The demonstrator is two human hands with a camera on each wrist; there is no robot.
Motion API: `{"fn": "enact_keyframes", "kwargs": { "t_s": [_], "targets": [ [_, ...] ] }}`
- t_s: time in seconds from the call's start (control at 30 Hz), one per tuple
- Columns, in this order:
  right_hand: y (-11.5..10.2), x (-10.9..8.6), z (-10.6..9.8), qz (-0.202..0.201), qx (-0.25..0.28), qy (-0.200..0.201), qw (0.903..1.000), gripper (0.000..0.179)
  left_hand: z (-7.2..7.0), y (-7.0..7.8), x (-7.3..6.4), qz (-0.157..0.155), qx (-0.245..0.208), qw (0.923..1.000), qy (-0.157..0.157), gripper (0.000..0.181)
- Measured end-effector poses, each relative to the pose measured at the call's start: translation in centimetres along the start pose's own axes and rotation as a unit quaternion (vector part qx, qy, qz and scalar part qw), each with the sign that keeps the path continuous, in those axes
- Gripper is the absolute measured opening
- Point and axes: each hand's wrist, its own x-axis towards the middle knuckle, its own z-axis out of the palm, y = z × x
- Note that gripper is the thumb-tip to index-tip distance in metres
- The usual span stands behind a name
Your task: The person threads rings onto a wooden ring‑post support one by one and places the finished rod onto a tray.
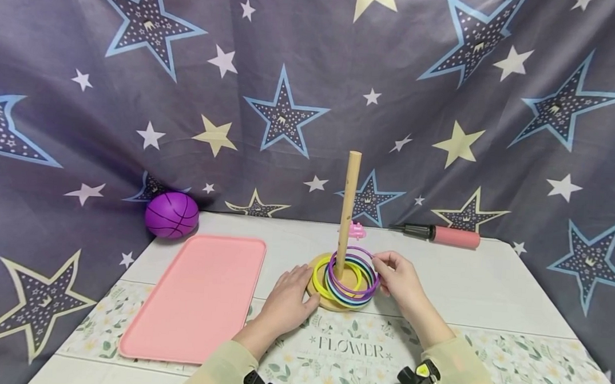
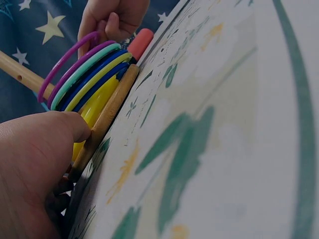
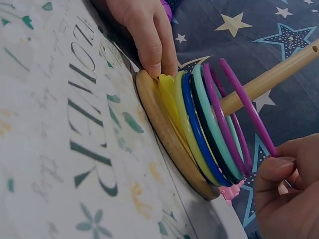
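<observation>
A wooden peg [image 1: 349,211] rises from a round wooden base [image 3: 164,134]. Several rings surround the peg's lower part: yellow [image 1: 320,284] lowest, then blue [image 3: 202,144], mint green [image 3: 212,129] and purple. My left hand [image 1: 291,297] rests at the base's left edge, its thumb [image 2: 75,127] against the rim close to the yellow rings. On the other side, my right hand [image 1: 399,279] pinches the topmost purple ring [image 3: 244,102] between thumb and fingers. That ring is tilted, its right side lifted off the purple ring [image 3: 224,114] beneath, and still encircles the peg.
A pink tray [image 1: 194,301] lies to the left, with a purple ball [image 1: 172,215] behind it. Behind the peg sits a small pink object [image 1: 357,231]. A black-and-red hand pump [image 1: 455,237] lies at the back right, near the starry curtain [image 1: 293,42].
</observation>
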Motion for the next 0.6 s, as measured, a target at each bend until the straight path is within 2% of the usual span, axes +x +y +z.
{"fn": "enact_keyframes", "kwargs": {
  "t_s": [0.37, 0.6],
  "targets": [
    [0.66, -0.16, -0.34, 0.015, 0.005, 0.006, 0.9999, 0.026, 0.15, 0.26, 0.13, -0.003, 0.002, 1.0000, -0.008, 0.071],
    [1.00, 0.05, -0.11, 0.022, -0.013, 0.008, 0.9996, 0.024, -0.11, 0.07, 0.08, -0.007, 0.000, 0.9999, -0.012, 0.072]
  ]
}}
